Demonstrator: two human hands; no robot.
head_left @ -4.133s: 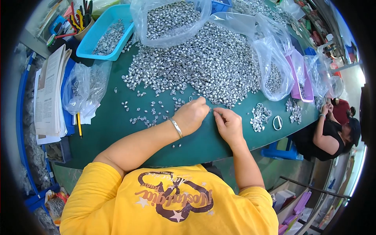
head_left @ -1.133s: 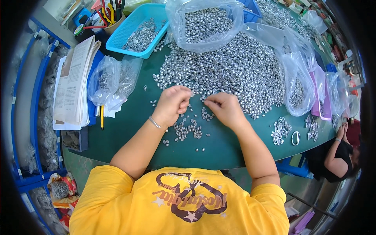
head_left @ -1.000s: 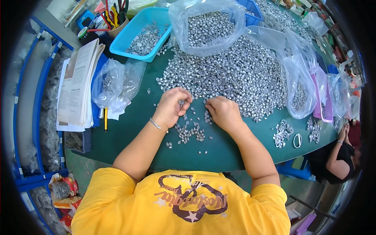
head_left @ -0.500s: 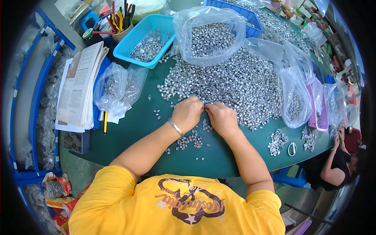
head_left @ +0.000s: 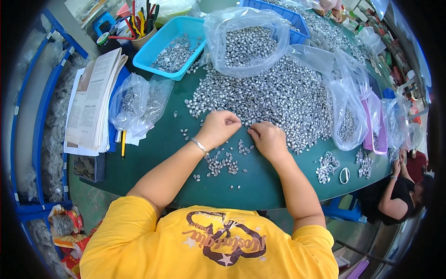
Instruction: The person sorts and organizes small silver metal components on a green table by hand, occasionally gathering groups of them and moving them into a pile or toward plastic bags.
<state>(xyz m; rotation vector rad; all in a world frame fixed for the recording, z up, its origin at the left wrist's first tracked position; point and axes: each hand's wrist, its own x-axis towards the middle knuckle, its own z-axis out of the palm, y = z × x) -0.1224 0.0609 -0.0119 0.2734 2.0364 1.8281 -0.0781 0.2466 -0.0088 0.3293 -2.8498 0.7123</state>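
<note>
Holds left hand (head_left: 219,129) and right hand (head_left: 269,140) just beside each other, not touching, at the near edge of a heap of silvery metal pieces (head_left: 274,97) on the green tabletop (head_left: 139,169). Curls each grip inward; cannot tell whether clamped on a piece or pinched together. Has a loose cluster (head_left: 219,166) between the forearms (head_left: 169,174), a clear bag (head_left: 214,44) at the heap's far side, a turquoise basket (head_left: 160,72) farther left.
</note>
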